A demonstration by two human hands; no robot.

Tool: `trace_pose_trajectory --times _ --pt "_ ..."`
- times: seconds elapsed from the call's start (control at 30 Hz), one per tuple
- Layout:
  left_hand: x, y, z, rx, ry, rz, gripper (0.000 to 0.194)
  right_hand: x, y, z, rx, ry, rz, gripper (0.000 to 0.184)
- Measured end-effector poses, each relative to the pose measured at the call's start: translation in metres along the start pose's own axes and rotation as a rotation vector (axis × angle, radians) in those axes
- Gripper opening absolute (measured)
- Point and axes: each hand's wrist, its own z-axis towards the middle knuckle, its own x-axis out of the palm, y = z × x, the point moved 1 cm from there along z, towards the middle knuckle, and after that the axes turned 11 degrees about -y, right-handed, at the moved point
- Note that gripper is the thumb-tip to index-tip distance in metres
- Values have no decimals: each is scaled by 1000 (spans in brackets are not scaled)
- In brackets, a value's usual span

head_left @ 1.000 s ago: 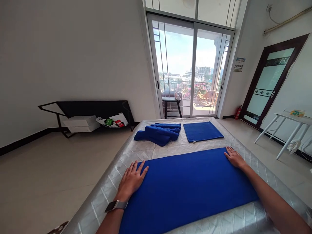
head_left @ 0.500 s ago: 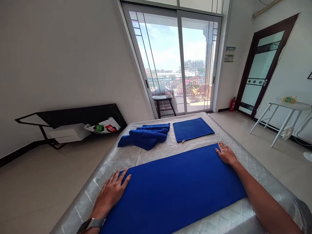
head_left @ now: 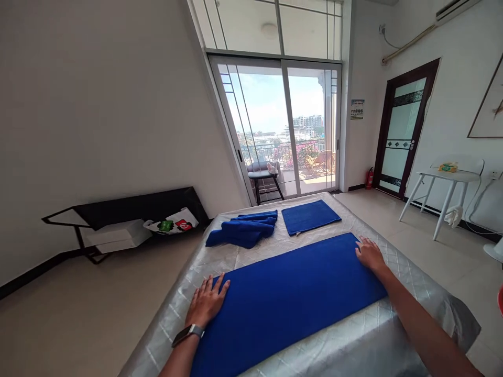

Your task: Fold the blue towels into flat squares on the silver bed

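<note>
Open room spans the large blue cloth [head_left: 286,303] between the left hand [head_left: 206,301] and right hand [head_left: 370,254]. Beyond, the rumpled cloth [head_left: 245,229] obstructs the left, with a narrow gap beside the small cloth [head_left: 310,216].

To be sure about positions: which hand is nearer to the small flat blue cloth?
Right. The right hand is just in front and to the right of the small flat blue cloth; the left hand is farther off, to its left.

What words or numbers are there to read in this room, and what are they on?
No text reads clearly.
Wall sign: printed lines and symbols, too small to read.
White bag: green and red patches, markings too blurred.
Yellow-and-green packet: print too small.
Watch: no readable numbers.
</note>
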Motion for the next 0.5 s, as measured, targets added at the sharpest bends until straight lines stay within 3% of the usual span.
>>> trace_pose_trajectory --times 0.27,0.4,0.5 --pt "-11 -4 0 67 93 152 57 -27 -73 -89 316 46 122 40" --pt "-21 -16 2 -17 -51 195 58 -29 -81 -103 365 37 118 33" --pt "-35 -54 10 37 -204 86 57 -29 -79 -102 391 49 129 27"
